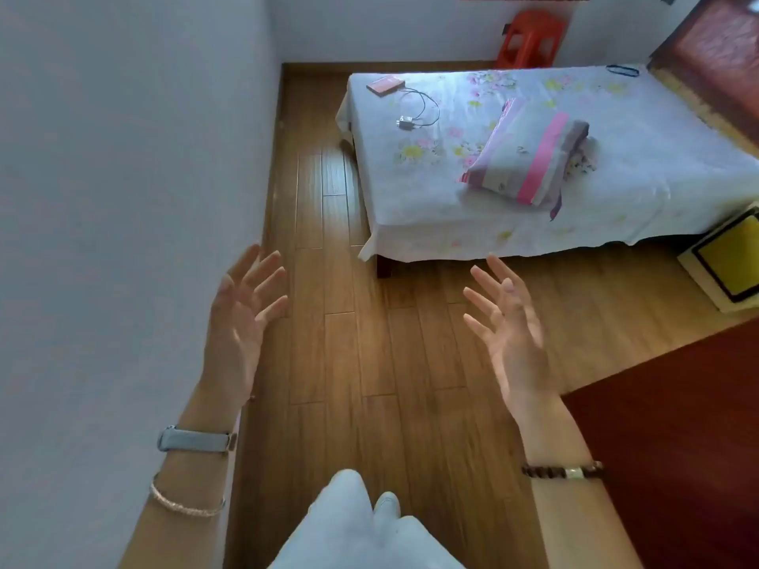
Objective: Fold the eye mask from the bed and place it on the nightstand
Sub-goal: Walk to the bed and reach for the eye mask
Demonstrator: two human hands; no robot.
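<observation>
Standing well back from the bed [534,166], the person holds both hands up over the wooden floor [369,342], palms turned inward and fingers spread. The left hand [242,314] is released and holds nothing; the right hand [509,322] is likewise loose and empty. From the head view, the bed lies ahead under a pale floral sheet, and several things rest on it: a folded striped blanket [530,158] near the middle, a small pink case [385,84] with a dark cable and charger [415,112] towards the near-left corner, and, far off by the headboard [714,55], a thin dark loop [622,70] that I take to be the eye mask or its strap, though it is too small to be sure. A red stool [530,39] stands behind the bed against the wall. At the right edge, a dark reddish surface [677,445] juts into view near the right forearm; it may be the nightstand, but I cannot tell for certain. By my reading nothing of the task is done: the mask is untouched on the bed, not yet picked up, folded or placed, and the person must first walk over to reach it.
</observation>
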